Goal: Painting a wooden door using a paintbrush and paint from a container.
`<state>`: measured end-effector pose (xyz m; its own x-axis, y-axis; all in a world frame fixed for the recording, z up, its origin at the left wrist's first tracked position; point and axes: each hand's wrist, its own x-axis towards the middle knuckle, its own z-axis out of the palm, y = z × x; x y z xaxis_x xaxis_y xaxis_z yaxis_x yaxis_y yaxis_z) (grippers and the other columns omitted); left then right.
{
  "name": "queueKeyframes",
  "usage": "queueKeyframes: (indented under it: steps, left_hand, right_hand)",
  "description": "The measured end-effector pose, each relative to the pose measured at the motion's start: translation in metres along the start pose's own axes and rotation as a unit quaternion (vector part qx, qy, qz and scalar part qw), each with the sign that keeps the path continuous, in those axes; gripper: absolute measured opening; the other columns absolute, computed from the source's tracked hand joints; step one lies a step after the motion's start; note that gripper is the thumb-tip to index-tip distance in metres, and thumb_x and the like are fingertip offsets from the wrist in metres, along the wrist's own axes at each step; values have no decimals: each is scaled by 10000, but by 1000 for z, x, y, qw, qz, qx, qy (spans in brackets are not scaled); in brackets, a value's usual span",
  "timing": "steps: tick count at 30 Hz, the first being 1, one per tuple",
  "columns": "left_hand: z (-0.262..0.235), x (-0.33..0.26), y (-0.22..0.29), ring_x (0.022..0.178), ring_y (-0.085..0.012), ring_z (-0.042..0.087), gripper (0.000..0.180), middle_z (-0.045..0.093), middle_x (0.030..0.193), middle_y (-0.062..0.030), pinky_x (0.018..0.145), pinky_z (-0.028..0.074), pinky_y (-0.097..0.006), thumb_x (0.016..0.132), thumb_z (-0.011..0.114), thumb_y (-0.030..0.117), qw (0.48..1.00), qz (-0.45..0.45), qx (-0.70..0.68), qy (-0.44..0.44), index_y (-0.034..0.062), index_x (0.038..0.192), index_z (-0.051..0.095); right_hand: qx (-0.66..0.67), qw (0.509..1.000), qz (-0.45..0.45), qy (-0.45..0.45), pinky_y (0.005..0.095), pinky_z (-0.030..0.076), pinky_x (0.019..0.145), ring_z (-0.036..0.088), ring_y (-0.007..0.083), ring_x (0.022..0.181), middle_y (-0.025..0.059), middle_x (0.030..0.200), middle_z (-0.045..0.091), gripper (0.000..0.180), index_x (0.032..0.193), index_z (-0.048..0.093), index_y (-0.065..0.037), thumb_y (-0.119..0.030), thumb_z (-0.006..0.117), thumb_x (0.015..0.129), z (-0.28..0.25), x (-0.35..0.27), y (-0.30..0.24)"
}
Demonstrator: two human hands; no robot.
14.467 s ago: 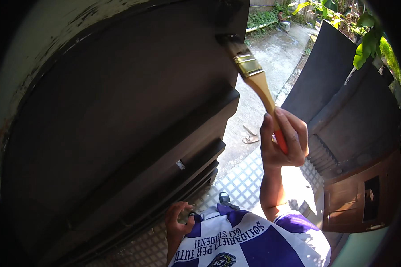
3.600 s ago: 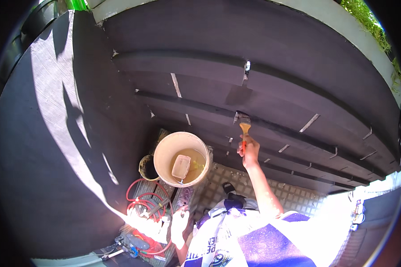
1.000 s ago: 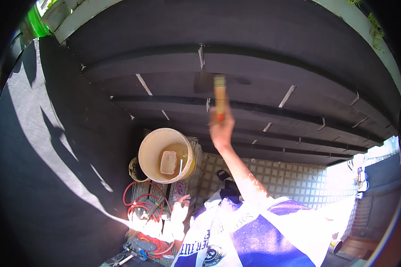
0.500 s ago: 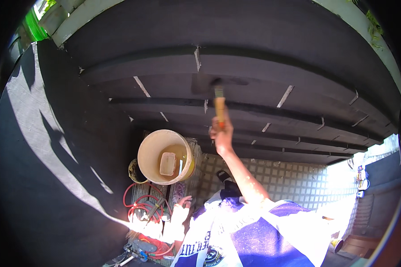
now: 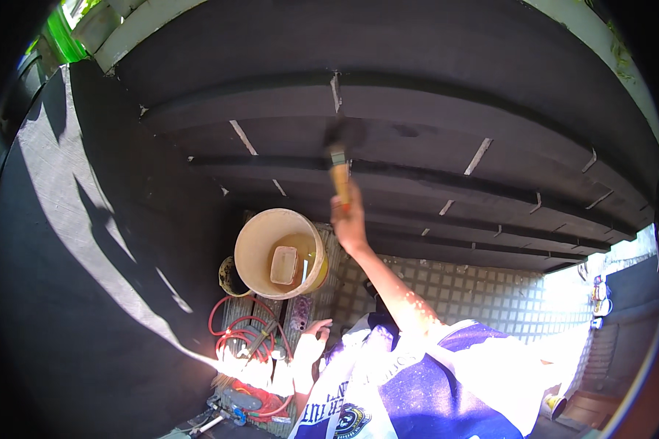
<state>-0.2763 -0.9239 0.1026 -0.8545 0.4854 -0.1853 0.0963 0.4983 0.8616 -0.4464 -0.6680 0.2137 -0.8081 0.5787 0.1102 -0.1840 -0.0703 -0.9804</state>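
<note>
My right hand (image 5: 348,225) is closed around the wooden handle of a paintbrush (image 5: 340,174), arm stretched out ahead. The brush's dark bristles are smeared by motion against the dark grey wall (image 5: 432,110), just below a pale vertical strip. A darker, wet-looking patch shows on the wall right of the brush. Low down, my left hand (image 5: 315,338) hangs beside my body with nothing visible in it, its fingers loosely stretched out. Nearest to it is a pink patterned thing (image 5: 300,313), perhaps a phone in a case, on the wooden slats.
A large pale bucket (image 5: 243,256) holds yellowish liquid and a small rectangular tub (image 5: 284,265). Left of it stands a smaller stained pail (image 5: 227,278). A red hose (image 5: 216,316) lies coiled below. Ledges with unpainted pale strips cross the wall; another dark wall (image 5: 66,293) rises at left.
My right hand has swung the brush leftward across the wall. The left hand stays low beside my body. The whole view has shifted slightly.
</note>
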Motion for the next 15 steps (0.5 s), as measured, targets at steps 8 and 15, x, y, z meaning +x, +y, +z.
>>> queueKeyframes:
  steps: [8,15]
  left_hand:
    - [-3,-20,-20,882,-221,673,374,697,972,-116,818,521,-318,833,576,17,999,-26,23,42,61,1199,637]
    - [-4,-25,-35,898,-220,671,298,700,981,-108,820,517,-313,865,578,69,996,-53,-47,61,51,1150,662]
  right_hand:
    - [-146,917,-197,316,396,288,1101,398,353,1313,293,1330,405,497,1405,171,64,-39,434,995,-62,50,10]
    - [-127,966,-73,-212,426,472,869,629,391,1026,264,1011,612,407,1333,404,-127,-70,536,952,8,-9,31]
